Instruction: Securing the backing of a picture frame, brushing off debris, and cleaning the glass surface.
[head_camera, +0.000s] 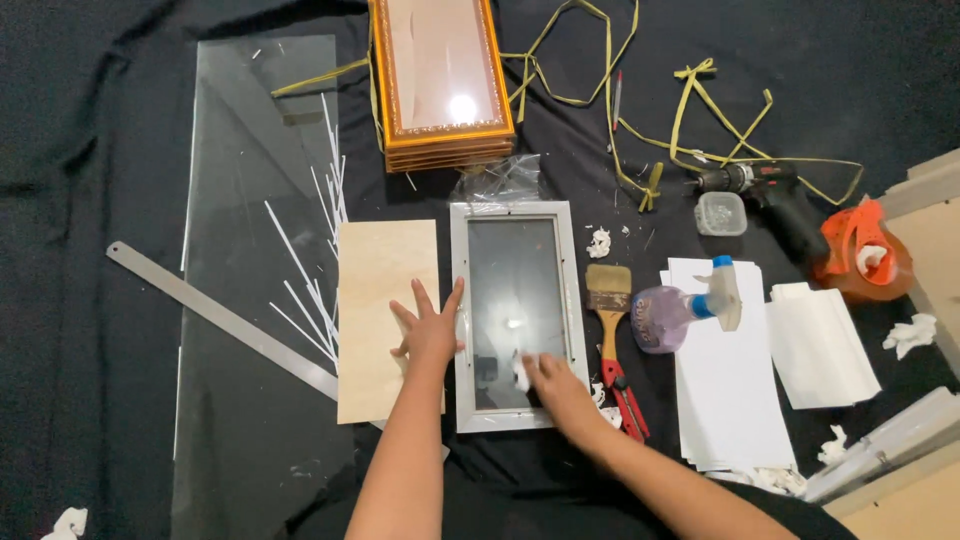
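A silver picture frame (575, 300) with a glass pane lies flat on the black cloth in the middle. My left hand (428, 330) rests open, fingers spread, on the frame's left edge and on the plywood backing board (380, 270) beside it. My right hand (555, 385) presses a small wad of white tissue (521, 372) onto the lower part of the glass.
A large clear glass sheet (250, 150) and a steel ruler (200, 305) lie left. Gold frames (440, 80) are stacked at the top. A brush (608, 290), red cutter (625, 395), spray bottle (680, 310), white sheets (730, 400), drill (770, 195), tape dispenser (860, 250) lie right.
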